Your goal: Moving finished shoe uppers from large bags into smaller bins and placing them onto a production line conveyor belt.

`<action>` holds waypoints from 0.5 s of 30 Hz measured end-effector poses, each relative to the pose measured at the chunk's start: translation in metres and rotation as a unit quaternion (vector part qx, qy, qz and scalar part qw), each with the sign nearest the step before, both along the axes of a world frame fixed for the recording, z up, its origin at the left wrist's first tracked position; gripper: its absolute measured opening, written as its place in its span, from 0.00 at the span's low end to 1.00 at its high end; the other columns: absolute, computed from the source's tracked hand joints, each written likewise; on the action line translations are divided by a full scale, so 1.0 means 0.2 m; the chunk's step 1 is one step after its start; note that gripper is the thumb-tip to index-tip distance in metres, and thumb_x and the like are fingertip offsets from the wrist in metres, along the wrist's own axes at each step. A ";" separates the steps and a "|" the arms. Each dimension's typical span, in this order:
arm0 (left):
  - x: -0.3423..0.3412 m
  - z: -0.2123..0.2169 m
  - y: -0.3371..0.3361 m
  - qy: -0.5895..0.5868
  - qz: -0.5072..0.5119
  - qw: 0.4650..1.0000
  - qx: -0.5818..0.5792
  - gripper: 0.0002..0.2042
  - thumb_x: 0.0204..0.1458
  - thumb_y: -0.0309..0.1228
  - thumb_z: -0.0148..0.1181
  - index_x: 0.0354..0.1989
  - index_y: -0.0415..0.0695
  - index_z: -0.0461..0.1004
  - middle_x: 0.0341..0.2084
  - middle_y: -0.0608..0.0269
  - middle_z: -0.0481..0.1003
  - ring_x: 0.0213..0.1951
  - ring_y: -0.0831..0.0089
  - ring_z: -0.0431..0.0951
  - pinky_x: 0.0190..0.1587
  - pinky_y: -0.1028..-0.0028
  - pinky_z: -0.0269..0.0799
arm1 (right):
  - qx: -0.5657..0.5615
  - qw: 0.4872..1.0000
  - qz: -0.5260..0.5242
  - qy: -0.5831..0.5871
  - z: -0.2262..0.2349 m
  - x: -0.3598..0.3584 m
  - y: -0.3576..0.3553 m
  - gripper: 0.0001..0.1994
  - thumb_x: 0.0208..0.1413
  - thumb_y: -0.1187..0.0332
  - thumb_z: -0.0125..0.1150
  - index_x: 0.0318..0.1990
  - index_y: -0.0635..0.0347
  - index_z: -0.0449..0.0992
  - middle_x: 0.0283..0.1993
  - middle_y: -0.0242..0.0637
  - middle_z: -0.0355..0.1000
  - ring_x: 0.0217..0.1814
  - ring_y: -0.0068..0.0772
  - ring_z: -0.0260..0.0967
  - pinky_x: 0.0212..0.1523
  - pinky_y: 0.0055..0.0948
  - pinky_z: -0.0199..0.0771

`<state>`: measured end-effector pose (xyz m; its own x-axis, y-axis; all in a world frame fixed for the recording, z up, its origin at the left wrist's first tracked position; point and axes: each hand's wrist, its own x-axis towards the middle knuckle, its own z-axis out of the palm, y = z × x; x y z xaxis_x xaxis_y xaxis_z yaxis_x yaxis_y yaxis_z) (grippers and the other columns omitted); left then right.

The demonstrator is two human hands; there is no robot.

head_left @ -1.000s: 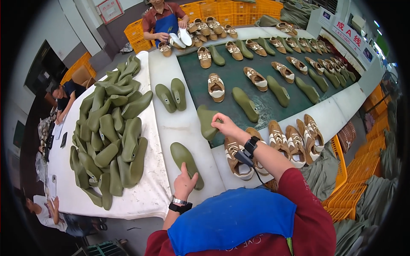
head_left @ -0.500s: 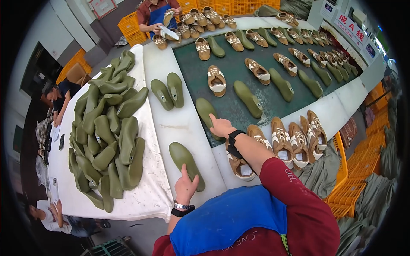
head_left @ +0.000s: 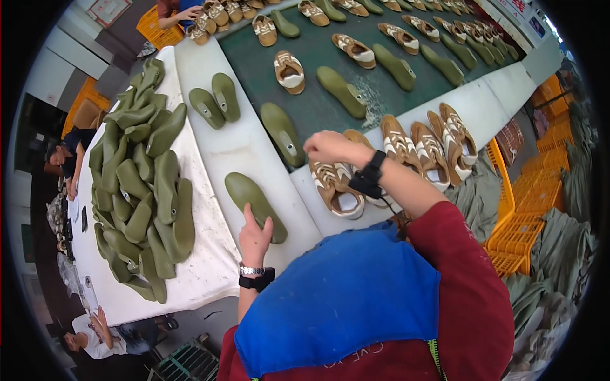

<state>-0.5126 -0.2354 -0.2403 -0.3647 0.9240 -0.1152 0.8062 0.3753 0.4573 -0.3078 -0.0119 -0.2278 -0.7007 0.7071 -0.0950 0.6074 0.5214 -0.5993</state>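
A green shoe last [head_left: 244, 190] lies sole-up on the white board, and my left hand [head_left: 255, 240] has thumb and index on its edge, the other fingers folded out of sight. Over the near row of brown-and-white sneakers [head_left: 335, 189], my right hand [head_left: 332, 147] hangs with fingers bent downward. Its fingertips are partly hidden, and I see nothing in it. Just left of it, another green last [head_left: 279, 130] stretches across the dark green work surface's [head_left: 248, 70] edge. A pair of green lasts [head_left: 216, 100] stands farther off on the white board.
A heap of green lasts [head_left: 136, 171] covers the white-sheeted table [head_left: 203, 267] at left. Rows of sneakers [head_left: 290, 71] and lasts [head_left: 343, 92] fill the green surface. Orange crates [head_left: 518, 244] and grey cloth stand at right. A co-worker [head_left: 181, 14] handles shoes at the far end.
My right hand has lifted off the last at the green surface's edge and moved right, over the sneakers. My left hand keeps its place on its last. The whole view has shifted.
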 end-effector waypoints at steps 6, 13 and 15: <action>-0.01 0.01 0.02 0.011 -0.013 1.000 -0.017 0.31 0.47 0.39 0.54 0.57 0.39 0.52 0.23 0.41 0.74 0.28 0.45 0.74 0.30 0.57 0.70 | -0.098 0.969 0.186 -0.128 0.09 0.39 -0.49 0.15 0.43 0.64 0.59 0.41 0.54 0.75 0.36 0.43 0.73 0.39 0.46 0.70 0.39 0.39 0.69; 0.02 -0.01 -0.02 0.022 -0.033 0.999 -0.021 0.33 0.48 0.44 0.54 0.58 0.40 0.51 0.25 0.40 0.74 0.29 0.45 0.74 0.32 0.57 0.70 | -0.091 0.984 -0.036 0.145 0.07 0.54 -0.68 0.16 0.50 0.55 0.56 0.38 0.58 0.74 0.29 0.43 0.73 0.29 0.39 0.72 0.29 0.32 0.70; 0.03 -0.02 -0.02 0.029 -0.039 0.999 -0.018 0.34 0.48 0.47 0.54 0.58 0.40 0.51 0.23 0.40 0.74 0.28 0.45 0.75 0.31 0.58 0.70 | -0.328 0.882 -0.221 0.256 0.14 0.61 -0.60 0.18 0.55 0.52 0.50 0.38 0.59 0.73 0.23 0.33 0.70 0.15 0.23 0.63 0.17 0.20 0.62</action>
<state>-0.5071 -0.2386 -0.2438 -0.2984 0.9456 -0.1297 0.8588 0.3253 0.3957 -0.1854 -0.1326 -0.1997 -0.4399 0.8323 -0.3373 0.2275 -0.2600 -0.9384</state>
